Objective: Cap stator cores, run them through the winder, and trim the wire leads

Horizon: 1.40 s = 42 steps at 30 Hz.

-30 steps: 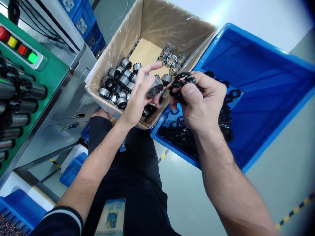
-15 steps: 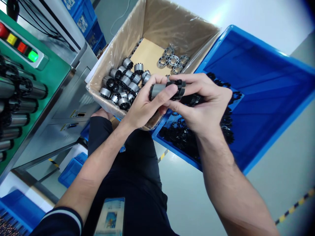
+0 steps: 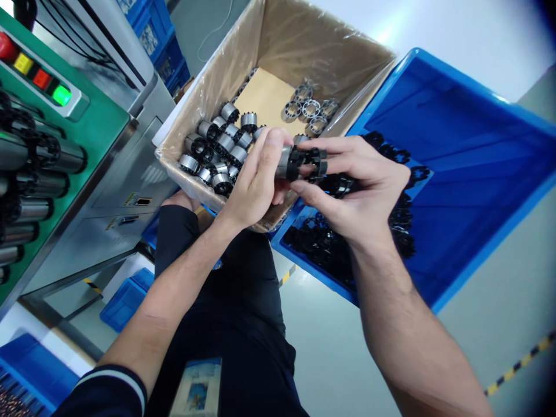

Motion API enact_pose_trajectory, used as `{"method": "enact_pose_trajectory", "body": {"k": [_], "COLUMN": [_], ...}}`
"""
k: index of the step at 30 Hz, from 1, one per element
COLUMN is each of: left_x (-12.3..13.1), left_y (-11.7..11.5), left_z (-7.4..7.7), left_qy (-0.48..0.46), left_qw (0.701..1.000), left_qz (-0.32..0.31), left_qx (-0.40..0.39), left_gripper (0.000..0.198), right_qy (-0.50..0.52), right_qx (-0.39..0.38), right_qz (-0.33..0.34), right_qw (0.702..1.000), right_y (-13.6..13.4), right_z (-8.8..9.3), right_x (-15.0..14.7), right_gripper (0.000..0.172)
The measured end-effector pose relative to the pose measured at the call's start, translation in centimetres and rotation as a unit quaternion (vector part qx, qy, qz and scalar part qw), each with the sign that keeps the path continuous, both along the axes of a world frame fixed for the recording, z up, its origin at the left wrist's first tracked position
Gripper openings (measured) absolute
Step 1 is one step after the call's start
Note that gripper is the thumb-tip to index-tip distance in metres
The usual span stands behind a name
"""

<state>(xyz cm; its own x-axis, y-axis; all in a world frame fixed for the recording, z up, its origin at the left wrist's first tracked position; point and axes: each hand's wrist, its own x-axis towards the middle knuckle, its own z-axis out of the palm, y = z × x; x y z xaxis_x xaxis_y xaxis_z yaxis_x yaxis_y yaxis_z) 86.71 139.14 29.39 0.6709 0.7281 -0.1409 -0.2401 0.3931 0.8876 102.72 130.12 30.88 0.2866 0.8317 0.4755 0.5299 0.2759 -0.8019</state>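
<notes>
Steel sleeve (image 3: 284, 163) between hands (image 3: 254, 179) (image 3: 356, 194) (black toothed ring (image 3: 313, 163) on end)

Green machine control panel (image 3: 98, 136) with red, yellow and green indicator lamps; stacked blue plastic crates (image 3: 150, 35) beyond; yellow-and-black floor tape (image 3: 521, 363) at right.

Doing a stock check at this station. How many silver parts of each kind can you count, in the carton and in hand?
Flat silver rings: 5
Silver collars loose in the carton: about 16, some hidden
Silver collar in the left hand: 1
Total: about 22
Black rings in the blue crate are too tangled to count, so left out.
</notes>
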Motion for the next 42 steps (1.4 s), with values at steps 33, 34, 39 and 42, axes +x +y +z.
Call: {"method": "enact_pose_trajectory", "body": {"k": [33,34,39,42], "left_x": [0.4,0.4,0.5,0.7], "left_y": [0.9,1.0,1.2,1.1], "left_z": [0.0,0.1,0.9,0.7], "left_qy": [0.058,0.061,0.079,0.087], "left_qw": [0.989,0.989,0.987,0.989], "left_qz": [-0.127,-0.128,-0.132,-0.107], "left_qx": [-0.052,-0.051,-0.054,-0.055], "left_gripper": [0.09,0.091,0.093,0.088], "right_qy": [-0.13,-0.127,-0.103,-0.075], "right_qx": [0.043,0.04,0.007,0.004], "right_qz": [0.005,0.004,-0.004,-0.014], "right_qw": [0.991,0.991,0.995,0.997], "right_y": [-0.3,-0.3,-0.2,-0.1], "right_z": [1.9,1.9,1.8,1.7], "right_x": [-0.1,-0.1,-0.1,-0.2], "right_gripper": [0.022,0.021,0.022,0.019]}}
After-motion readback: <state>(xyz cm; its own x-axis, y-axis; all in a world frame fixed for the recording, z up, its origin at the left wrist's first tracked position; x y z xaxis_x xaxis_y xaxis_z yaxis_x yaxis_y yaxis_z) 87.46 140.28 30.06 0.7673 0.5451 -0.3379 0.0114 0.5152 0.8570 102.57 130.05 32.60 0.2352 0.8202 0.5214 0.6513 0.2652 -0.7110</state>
